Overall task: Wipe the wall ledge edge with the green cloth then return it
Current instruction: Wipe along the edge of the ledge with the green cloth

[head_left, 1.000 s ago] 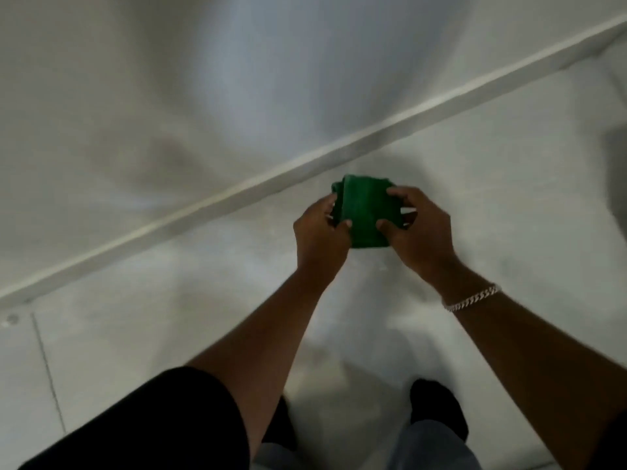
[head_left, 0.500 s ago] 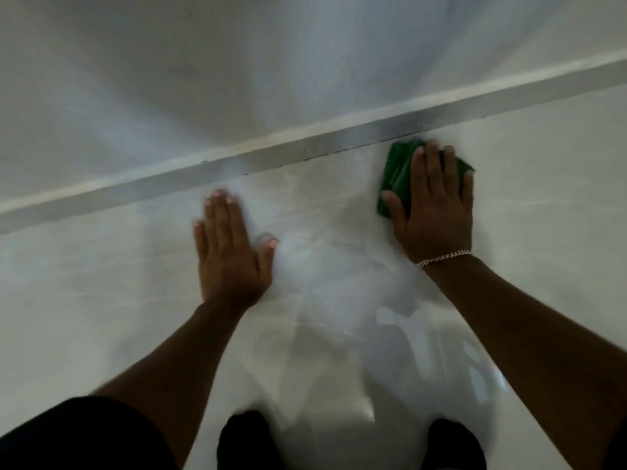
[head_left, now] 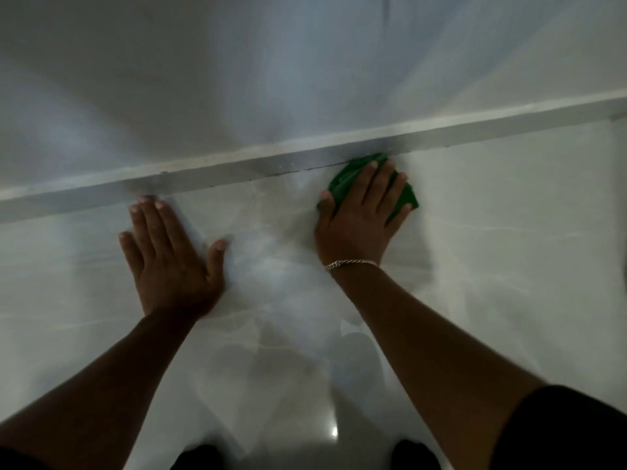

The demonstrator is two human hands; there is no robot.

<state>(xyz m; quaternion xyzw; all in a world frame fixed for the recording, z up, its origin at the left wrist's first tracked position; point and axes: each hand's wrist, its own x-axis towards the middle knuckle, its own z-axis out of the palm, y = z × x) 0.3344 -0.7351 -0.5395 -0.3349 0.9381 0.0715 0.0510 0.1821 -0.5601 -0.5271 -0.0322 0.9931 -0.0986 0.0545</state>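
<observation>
A pale ledge edge [head_left: 237, 173] runs across the wall from lower left to upper right. The green cloth [head_left: 346, 179] is bunched flat against the glossy tiled wall, its top touching the underside of the ledge. My right hand [head_left: 364, 215], with a silver bracelet at the wrist, lies flat over the cloth and presses it to the wall; most of the cloth is hidden under the fingers. My left hand [head_left: 169, 256] rests flat on the tiles farther left, fingers spread, fingertips just below the ledge, holding nothing.
Above the ledge rises a plain matte wall [head_left: 305, 62]. The glossy tiles [head_left: 509, 249] below reflect my arms. Dark shoe tips [head_left: 414, 456] show at the bottom edge, close to the wall.
A second ago both hands held the folded cloth in the air. Since then the right hand has pressed it to the wall and slid it up to the ledge; the left hand went flat on the tiles.
</observation>
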